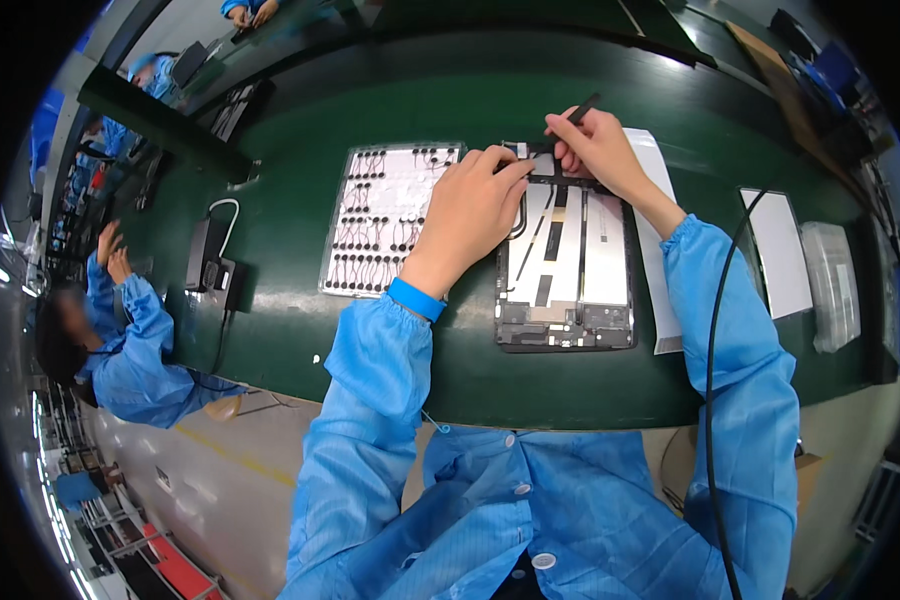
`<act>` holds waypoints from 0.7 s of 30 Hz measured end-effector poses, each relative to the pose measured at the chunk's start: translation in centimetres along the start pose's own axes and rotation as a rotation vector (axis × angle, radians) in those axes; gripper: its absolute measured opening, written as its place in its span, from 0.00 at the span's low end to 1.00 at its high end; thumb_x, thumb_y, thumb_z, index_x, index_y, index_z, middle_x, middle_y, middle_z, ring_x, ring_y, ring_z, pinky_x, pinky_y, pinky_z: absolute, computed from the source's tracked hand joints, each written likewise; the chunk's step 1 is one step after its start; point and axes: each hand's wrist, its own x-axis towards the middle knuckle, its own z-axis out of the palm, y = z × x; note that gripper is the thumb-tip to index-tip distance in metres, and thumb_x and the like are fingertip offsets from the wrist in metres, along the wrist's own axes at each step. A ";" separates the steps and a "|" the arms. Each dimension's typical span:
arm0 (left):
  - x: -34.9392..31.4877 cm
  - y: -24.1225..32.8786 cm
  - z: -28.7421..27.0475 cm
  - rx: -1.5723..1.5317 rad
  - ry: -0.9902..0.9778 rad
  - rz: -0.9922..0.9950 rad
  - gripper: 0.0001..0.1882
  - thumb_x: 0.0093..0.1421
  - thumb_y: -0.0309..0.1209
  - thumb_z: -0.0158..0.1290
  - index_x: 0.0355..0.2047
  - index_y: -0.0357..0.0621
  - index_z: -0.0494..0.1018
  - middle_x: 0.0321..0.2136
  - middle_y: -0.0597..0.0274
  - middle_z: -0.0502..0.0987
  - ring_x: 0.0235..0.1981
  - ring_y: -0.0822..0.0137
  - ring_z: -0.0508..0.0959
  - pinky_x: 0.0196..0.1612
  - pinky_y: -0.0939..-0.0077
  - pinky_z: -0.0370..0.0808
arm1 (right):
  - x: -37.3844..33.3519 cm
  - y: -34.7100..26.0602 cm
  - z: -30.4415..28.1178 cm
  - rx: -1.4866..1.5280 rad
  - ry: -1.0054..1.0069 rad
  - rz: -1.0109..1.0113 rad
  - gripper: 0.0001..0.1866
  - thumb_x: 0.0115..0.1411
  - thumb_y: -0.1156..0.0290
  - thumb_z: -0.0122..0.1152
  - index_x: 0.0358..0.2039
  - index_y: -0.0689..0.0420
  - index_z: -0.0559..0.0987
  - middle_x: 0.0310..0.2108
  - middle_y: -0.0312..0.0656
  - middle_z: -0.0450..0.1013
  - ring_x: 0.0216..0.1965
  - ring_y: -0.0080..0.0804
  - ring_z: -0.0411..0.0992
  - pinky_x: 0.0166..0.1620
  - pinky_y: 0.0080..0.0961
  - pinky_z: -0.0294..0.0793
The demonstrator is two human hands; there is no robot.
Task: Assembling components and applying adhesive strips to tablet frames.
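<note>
An opened tablet [605, 265], its silver inside and black circuit parts exposed, lies on the green bench in front of me. My left hand [475, 205] bends over its upper left corner, fingers closed and fingertips against the parts there; what they pinch is too small to make out. A dark looped wire [519, 218] shows beside that hand. Above the tablet's upper edge, my right hand [602, 150] grips a slim black stick-like tool [584, 108], whose tip is hidden. A blue band [416, 299] circles my left wrist.
Left of the tablet sits a clear tray [325, 270] with rows of small black wired parts. A white sheet [660, 240], a white panel [776, 250] and a clear plastic box [832, 285] lie rightward. A black cable [711, 390] crosses my right sleeve. Another person [130, 340] sits at left.
</note>
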 end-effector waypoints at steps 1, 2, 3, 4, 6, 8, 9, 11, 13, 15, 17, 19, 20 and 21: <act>0.0 0.1 0.0 0.033 -0.054 -0.003 0.13 0.63 0.31 0.54 0.46 0.45 0.80 0.41 0.61 0.77 0.40 0.57 0.77 0.44 0.63 0.75 | -0.4 -0.2 0.1 0.009 0.016 -0.005 0.16 0.69 0.59 0.57 0.34 0.59 0.78 0.21 0.31 0.73 0.19 0.14 0.69 0.23 0.12 0.71; 0.0 0.2 0.0 0.040 -0.055 0.015 0.13 0.63 0.31 0.54 0.46 0.45 0.80 0.41 0.61 0.77 0.40 0.57 0.77 0.44 0.63 0.75 | -0.5 -0.5 0.2 0.021 0.018 -0.004 0.15 0.69 0.59 0.58 0.34 0.59 0.78 0.20 0.31 0.73 0.19 0.14 0.70 0.23 0.12 0.71; -0.1 0.2 0.1 0.084 -0.059 0.029 0.12 0.63 0.31 0.54 0.46 0.46 0.80 0.41 0.62 0.76 0.40 0.57 0.77 0.44 0.63 0.75 | -0.7 -0.6 0.3 0.024 0.020 -0.007 0.15 0.69 0.59 0.58 0.34 0.59 0.78 0.21 0.32 0.73 0.19 0.15 0.70 0.23 0.12 0.71; -0.1 0.4 0.2 0.127 -0.065 0.043 0.12 0.63 0.31 0.54 0.46 0.47 0.80 0.41 0.62 0.76 0.39 0.57 0.77 0.44 0.63 0.74 | -0.9 -0.6 0.4 0.027 0.023 -0.008 0.16 0.69 0.58 0.59 0.34 0.59 0.78 0.21 0.33 0.74 0.20 0.15 0.71 0.23 0.12 0.71; 0.1 0.7 0.4 0.144 -0.097 0.055 0.12 0.63 0.31 0.54 0.46 0.46 0.80 0.43 0.61 0.77 0.43 0.58 0.77 0.46 0.64 0.74 | -1.3 -0.6 0.4 0.053 0.043 -0.020 0.16 0.69 0.59 0.59 0.37 0.61 0.79 0.23 0.35 0.75 0.21 0.17 0.72 0.24 0.15 0.72; 0.2 0.5 0.8 0.182 -0.069 0.174 0.13 0.62 0.30 0.54 0.46 0.44 0.79 0.47 0.61 0.77 0.48 0.57 0.76 0.49 0.63 0.72 | -1.1 0.1 0.1 0.102 0.188 -0.139 0.15 0.69 0.60 0.59 0.39 0.62 0.79 0.25 0.37 0.76 0.21 0.18 0.72 0.25 0.16 0.73; 0.4 0.4 0.8 0.148 -0.110 0.190 0.14 0.62 0.28 0.52 0.47 0.41 0.77 0.50 0.59 0.77 0.52 0.56 0.75 0.52 0.62 0.71 | -1.1 0.2 -0.5 0.101 0.211 -0.128 0.15 0.69 0.60 0.59 0.39 0.62 0.79 0.25 0.37 0.76 0.21 0.18 0.72 0.25 0.16 0.73; 1.0 -1.0 1.6 0.062 -0.143 0.211 0.13 0.62 0.25 0.50 0.47 0.40 0.77 0.49 0.57 0.78 0.53 0.53 0.74 0.55 0.60 0.70 | -1.5 0.5 -2.4 0.225 0.274 -0.190 0.15 0.69 0.61 0.58 0.42 0.62 0.79 0.28 0.38 0.77 0.22 0.18 0.72 0.27 0.17 0.73; 0.9 -1.7 0.3 0.096 -0.137 0.248 0.13 0.61 0.25 0.50 0.45 0.39 0.76 0.47 0.55 0.78 0.52 0.52 0.74 0.55 0.58 0.69 | -3.8 -0.9 -4.8 0.178 0.162 -0.256 0.16 0.70 0.61 0.58 0.43 0.62 0.79 0.28 0.38 0.77 0.25 0.18 0.72 0.29 0.17 0.71; 2.0 0.4 -0.3 0.093 -0.087 0.301 0.13 0.61 0.25 0.51 0.45 0.39 0.75 0.45 0.53 0.78 0.51 0.50 0.74 0.55 0.57 0.68 | -8.1 0.3 -8.5 0.092 0.133 -0.248 0.16 0.70 0.61 0.57 0.43 0.62 0.80 0.26 0.38 0.76 0.23 0.18 0.70 0.27 0.16 0.69; 2.6 3.7 0.5 -0.162 -0.210 0.311 0.15 0.64 0.29 0.49 0.50 0.41 0.75 0.50 0.51 0.77 0.53 0.49 0.74 0.57 0.58 0.68 | -13.6 1.6 -11.8 0.044 0.155 -0.127 0.15 0.70 0.62 0.56 0.42 0.62 0.80 0.24 0.38 0.76 0.21 0.18 0.70 0.25 0.16 0.67; 2.4 7.1 2.7 -0.362 -0.358 0.447 0.16 0.66 0.33 0.50 0.52 0.42 0.74 0.52 0.52 0.76 0.55 0.50 0.73 0.59 0.57 0.67 | -20.4 2.6 -13.5 0.079 0.157 0.068 0.14 0.70 0.64 0.54 0.41 0.63 0.80 0.24 0.39 0.76 0.21 0.18 0.71 0.25 0.15 0.67; 2.2 8.8 3.6 -0.396 -0.413 0.532 0.17 0.66 0.34 0.50 0.53 0.43 0.74 0.54 0.53 0.76 0.57 0.51 0.72 0.60 0.57 0.67 | -22.8 3.1 -13.8 0.127 0.137 0.145 0.13 0.71 0.65 0.54 0.40 0.63 0.79 0.24 0.39 0.76 0.22 0.18 0.71 0.25 0.15 0.68; 2.0 10.1 4.4 -0.413 -0.485 0.590 0.18 0.67 0.37 0.50 0.55 0.46 0.74 0.57 0.56 0.74 0.60 0.53 0.70 0.64 0.56 0.64 | -24.6 2.6 -13.6 0.116 0.159 0.192 0.12 0.70 0.67 0.54 0.40 0.63 0.79 0.25 0.39 0.76 0.23 0.19 0.72 0.25 0.15 0.68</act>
